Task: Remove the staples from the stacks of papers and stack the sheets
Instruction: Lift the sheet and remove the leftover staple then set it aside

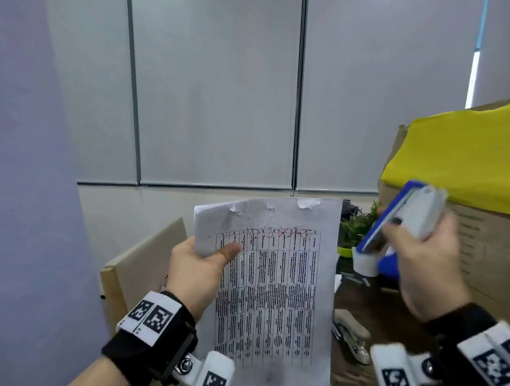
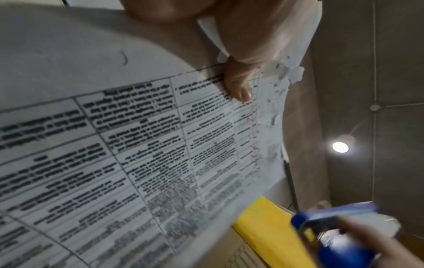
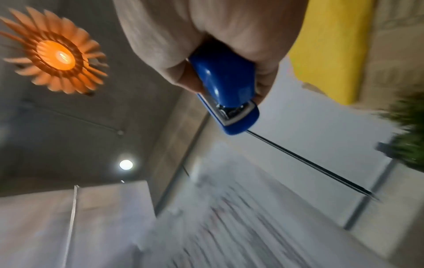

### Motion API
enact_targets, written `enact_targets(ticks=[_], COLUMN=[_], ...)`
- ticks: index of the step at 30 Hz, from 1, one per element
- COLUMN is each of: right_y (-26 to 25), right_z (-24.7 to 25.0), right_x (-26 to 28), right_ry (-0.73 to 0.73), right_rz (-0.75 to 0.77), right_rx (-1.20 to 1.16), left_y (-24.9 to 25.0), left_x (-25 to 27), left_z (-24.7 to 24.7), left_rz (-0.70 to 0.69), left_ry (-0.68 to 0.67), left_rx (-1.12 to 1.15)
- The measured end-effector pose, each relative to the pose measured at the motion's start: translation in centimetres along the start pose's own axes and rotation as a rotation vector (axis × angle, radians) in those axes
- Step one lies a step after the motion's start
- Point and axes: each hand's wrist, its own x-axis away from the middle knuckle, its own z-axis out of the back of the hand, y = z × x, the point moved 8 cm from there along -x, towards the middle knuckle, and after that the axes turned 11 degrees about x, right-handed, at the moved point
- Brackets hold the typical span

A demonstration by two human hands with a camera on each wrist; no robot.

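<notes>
A stapled stack of papers is held upright above the surface, its printed table facing the head camera. It is pinched near its upper left corner by the left hand, the thumb laid across the front sheet and the fingers hidden behind. The grip of the right hand is closed around a blue and white stapler, which is raised to the right of the stack and well apart from it. The top margin of the stack is torn and pitted in several places; no staple can be made out there, because the detail is too small and the wrist views are blurred.

The step in hand is judged to be the bringing of the tool to the top edge of the stack so that a staple can be lifted. It would be done well if the staple were first located by eye along that ragged margin, and the stack turned so the margin faces the tool. The paper should be supported close beside the staple, so the left grip is best shifted nearer to it; held only at the corner, the sheets are likely to bend and tear further. The prying tip should be slid under the crown of the staple and levered gently rather than pulled straight out.

A second, beige tool lies on the surface just to the lower right of the stack, and a small green plant stands beyond its right edge.
</notes>
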Motion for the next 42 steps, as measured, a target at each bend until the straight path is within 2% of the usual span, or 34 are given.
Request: enact_targets(ticks=[3, 5, 9, 11, 13, 16, 24, 27, 31, 34, 37, 39, 42], right_y=[-6.5, -9.4, -10.5, -10.6, -11.0, -11.8, -10.0, -8.6, -5.7, -3.8, 0.0, 2.9, 6.0], right_z=[-0.3, -1.9, -6.8, -8.9, -10.3, -11.9, -12.6, -12.6, -13.8, -12.4, -8.1, -5.4, -4.1], right_x=[-1.5, -1.4, -0.2, 1.1, 2.8, 4.4, 2.9, 2.0, 0.8, -0.9, -2.3, -1.5, 2.5], right_ry=[0.058, 0.059, -0.023, -0.12, -0.186, -0.232, -0.142, -0.135, -0.241, -0.14, -0.028, -0.12, -0.455], right_rz=[0.231, 0.324, 0.304, 0.391, 0.542, 0.635, 0.521, 0.446, 0.21, 0.024, -0.198, -0.302, -0.392], right_rx=[-0.083, -0.082, -0.002, 0.165, 0.322, 0.346, 0.272, 0.336, 0.347, 0.185, 0.054, 0.054, 0.085], left_y=[-0.4, -0.5, -0.4, -0.2, 0.6, 1.9, 1.9, 1.1, -2.8, -5.2, -6.8, -7.4, -8.6], left_x=[-0.1, 0.3, 1.5, 2.1, 2.7, 3.5, 5.1, 4.9, 3.9, 3.3, 1.8, 0.6, -1.0], left_z=[-0.8, -2.0, -3.9, -4.4, -4.8, -5.0, -5.9, -5.8, -4.7, -2.7, 0.9, 3.0, 4.0], left_rz=[0.017, 0.033, 0.04, 0.058, 0.039, -0.034, -0.028, -0.002, 0.169, 0.283, 0.371, 0.431, 0.538], left_ry=[-0.017, -0.057, -0.108, -0.136, -0.172, -0.213, -0.283, -0.285, -0.224, -0.151, -0.033, 0.025, 0.087], left_rx=[0.0, 0.02, 0.013, 0.051, 0.076, 0.065, -0.002, -0.051, -0.078, -0.087, -0.05, 0.014, 0.177])
